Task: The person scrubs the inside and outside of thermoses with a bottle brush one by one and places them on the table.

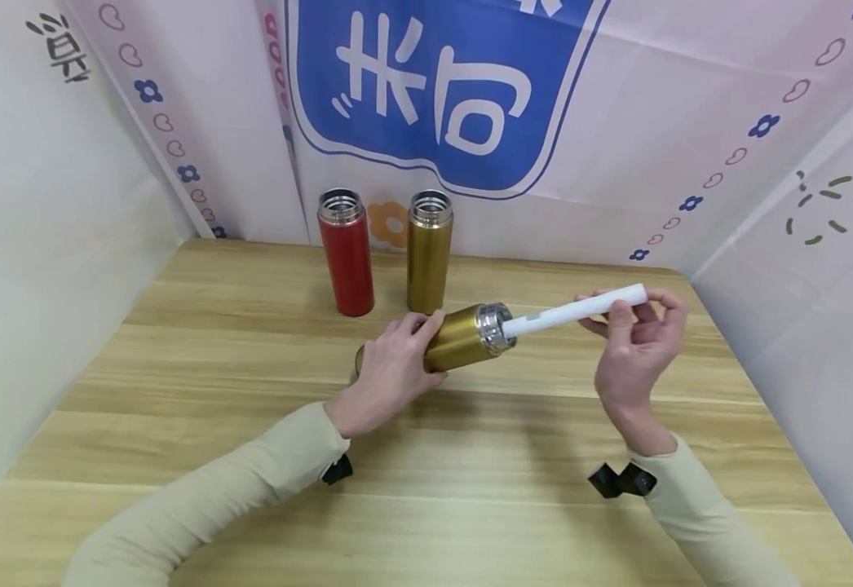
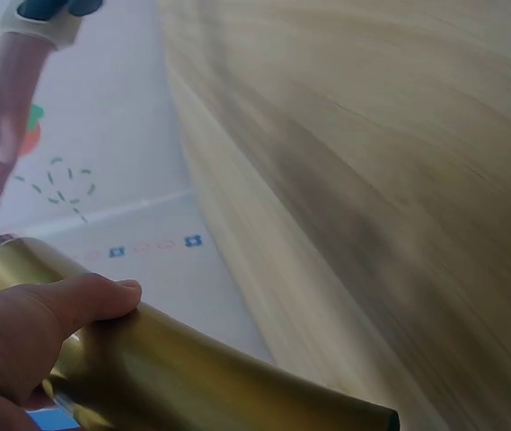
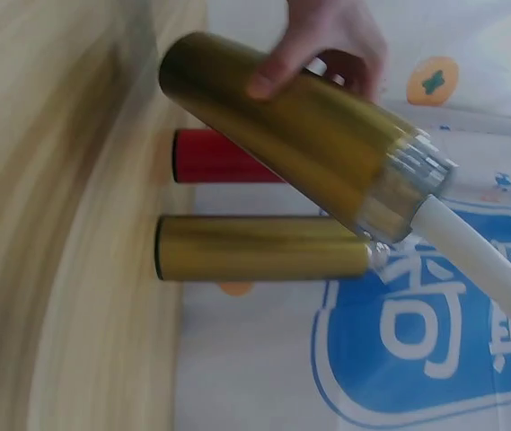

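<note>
My left hand grips a gold thermos bottle around its body, and the bottle tilts with its uncapped steel mouth toward the right. In the left wrist view the thumb lies across the bottle. A white tube has one end in the bottle's mouth. Its other end is pinched between the thumb and fingers of my right hand. The right wrist view shows the tube entering the steel neck at a slant; the end inside the bottle is hidden.
Behind the hands, a red thermos bottle and a second gold bottle stand upright and uncapped near the back of the wooden table. A printed cloth backdrop rises behind them, with white walls at both sides.
</note>
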Available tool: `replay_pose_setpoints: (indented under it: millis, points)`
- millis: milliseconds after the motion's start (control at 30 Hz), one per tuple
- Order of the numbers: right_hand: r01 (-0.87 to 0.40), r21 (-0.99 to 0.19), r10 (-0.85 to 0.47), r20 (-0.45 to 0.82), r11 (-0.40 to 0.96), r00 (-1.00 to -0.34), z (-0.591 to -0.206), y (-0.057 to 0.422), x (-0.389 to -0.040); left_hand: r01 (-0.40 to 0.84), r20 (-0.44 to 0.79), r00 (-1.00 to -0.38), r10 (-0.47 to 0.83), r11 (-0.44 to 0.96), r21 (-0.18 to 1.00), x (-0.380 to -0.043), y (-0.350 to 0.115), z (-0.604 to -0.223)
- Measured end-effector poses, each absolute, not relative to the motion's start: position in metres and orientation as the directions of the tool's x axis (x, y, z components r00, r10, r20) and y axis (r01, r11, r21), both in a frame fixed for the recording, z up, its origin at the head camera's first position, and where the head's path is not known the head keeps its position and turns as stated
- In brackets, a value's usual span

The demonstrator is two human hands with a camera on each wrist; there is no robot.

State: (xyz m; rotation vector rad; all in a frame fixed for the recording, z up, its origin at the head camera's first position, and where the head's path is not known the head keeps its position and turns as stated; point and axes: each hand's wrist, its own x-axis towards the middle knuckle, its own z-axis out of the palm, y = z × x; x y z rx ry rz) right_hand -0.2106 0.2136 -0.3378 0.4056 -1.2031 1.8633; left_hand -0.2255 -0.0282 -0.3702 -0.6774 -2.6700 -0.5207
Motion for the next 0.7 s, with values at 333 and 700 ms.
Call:
replay_pose_setpoints:
  millis: [333, 700]
  points:
    - [-0.804, -0.565, 0.565, 0.607, -0.187, -0.559, -0.329, 0.230, -0.209, 0.551, 0.429, -0.797, 0.424, 0.802, 0.231, -0.226, -0.035, -0.370]
    - [-0.806, -0.539, 0.618, 0.554, -0.245, -0.558, -0.327, 0.233, -0.212, 0.557, 0.429, -0.794, 0.431, 0.798, 0.231, -0.227, -0.038, -0.372]
